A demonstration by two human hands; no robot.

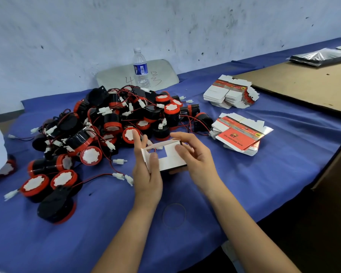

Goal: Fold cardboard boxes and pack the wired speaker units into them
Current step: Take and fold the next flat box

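Mid-fold, frame centre: our left hand [146,174] pinches box [171,161], thumb against near-straight fingers [136,139]; right hand [197,160] curls round its right side; next we tuck flaps, likely; speaker pile [106,125] centre left.

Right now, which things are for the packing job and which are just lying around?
For the job: half-folded box, speaker pile, near box stack, far box stack.
Just lying about: water bottle, rubber band, brown cardboard sheet.
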